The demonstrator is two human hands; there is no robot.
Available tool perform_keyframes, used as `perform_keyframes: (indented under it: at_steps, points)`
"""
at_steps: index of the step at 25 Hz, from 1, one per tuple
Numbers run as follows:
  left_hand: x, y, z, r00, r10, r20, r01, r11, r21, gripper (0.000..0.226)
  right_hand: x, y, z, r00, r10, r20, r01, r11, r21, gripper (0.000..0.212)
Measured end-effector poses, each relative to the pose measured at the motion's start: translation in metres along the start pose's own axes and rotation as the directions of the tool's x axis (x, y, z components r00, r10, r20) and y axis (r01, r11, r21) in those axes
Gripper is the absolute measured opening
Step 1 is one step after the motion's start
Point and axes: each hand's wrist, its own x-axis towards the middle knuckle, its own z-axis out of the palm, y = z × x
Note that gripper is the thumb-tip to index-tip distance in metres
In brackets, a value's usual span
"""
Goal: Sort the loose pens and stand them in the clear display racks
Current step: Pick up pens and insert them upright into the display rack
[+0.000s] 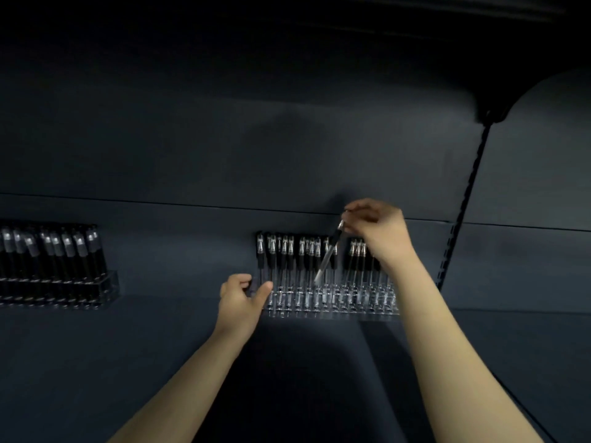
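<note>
Two bare forearms reach forward over a dark shelf (96, 346) in dim light. The right hand (374, 228) is raised near the shelf's back edge, wrist bent, with its fingertips (347, 215) pinched closed on the top end of a pen (327, 254). That pen hangs tilted, its lower end pointing down and left towards a clear display rack (332, 302) standing by the back edge, right of the middle; whether the end touches the rack is hard to tell. The left hand (243, 298) sits lower, thumb and fingers curled around the rack's left end, gripping it. Rows of upright pens (287, 251) fill the rack behind the tilted pen, crowding its path. A second rack (105, 286) packed with dark pens stands well apart, towards the shelf's left edge.
</note>
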Motion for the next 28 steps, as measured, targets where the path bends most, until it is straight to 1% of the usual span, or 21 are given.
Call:
perform_keyframes:
  at_steps: [2, 4, 6, 8, 9, 13, 16, 19, 23, 26, 28]
  points:
    - [0.004, -0.006, 0.008, 0.999, -0.051, -0.001, 0.051, 0.996, 0.074, 0.053, 0.005, 0.006, -0.008, 0.996, -0.068, -0.052, 0.059, 0.986, -0.155, 0.013]
    - [0.006, -0.010, 0.012, 0.999, -0.045, -0.010, 0.045, 0.995, 0.087, 0.054, 0.007, 0.012, -0.011, 0.990, -0.135, -0.046, 0.116, 0.951, -0.286, 0.011]
    - [0.007, -0.012, 0.010, 0.999, -0.023, 0.023, 0.022, 0.998, 0.060, 0.060, 0.007, 0.018, -0.012, 0.987, -0.161, -0.018, 0.146, 0.932, -0.330, 0.010]
    - [0.009, -0.017, 0.009, 0.999, -0.011, 0.036, 0.009, 0.999, 0.045, 0.073, 0.008, 0.023, -0.012, 0.987, -0.163, -0.010, 0.150, 0.929, -0.338, 0.010]
    - [0.010, -0.020, 0.009, 0.999, -0.004, 0.033, 0.003, 0.999, 0.044, 0.075, 0.009, 0.024, -0.013, 0.987, -0.158, -0.015, 0.144, 0.932, -0.333, 0.010]
    - [0.015, -0.025, 0.013, 1.000, 0.030, 0.002, -0.031, 0.999, 0.031, 0.051, 0.011, 0.028, -0.013, 0.989, -0.143, -0.028, 0.130, 0.952, -0.276, 0.010]
    - [0.018, -0.028, 0.015, 0.998, 0.060, -0.032, -0.059, 0.998, 0.038, 0.048, 0.012, 0.027, -0.012, 0.992, -0.129, 0.001, 0.125, 0.965, -0.230, 0.010]
    - [0.019, -0.030, 0.016, 0.997, 0.076, -0.033, -0.076, 0.997, 0.026, 0.047, 0.013, 0.023, -0.011, 0.993, -0.109, 0.037, 0.114, 0.969, -0.220, 0.010]
    - [0.020, -0.033, 0.017, 0.996, 0.087, -0.034, -0.086, 0.996, 0.028, 0.047, 0.010, 0.028, -0.005, 0.991, -0.099, 0.092, 0.122, 0.948, -0.294, 0.012]
    - [0.021, -0.033, 0.016, 0.996, 0.090, -0.022, -0.089, 0.995, 0.034, 0.048, 0.004, 0.035, 0.004, 0.977, -0.096, 0.193, 0.178, 0.863, -0.473, 0.008]
    - [0.021, -0.034, 0.016, 0.996, 0.087, -0.022, -0.086, 0.996, 0.038, 0.048, -0.002, 0.039, 0.008, 0.965, -0.110, 0.240, 0.223, 0.824, -0.521, 0.008]
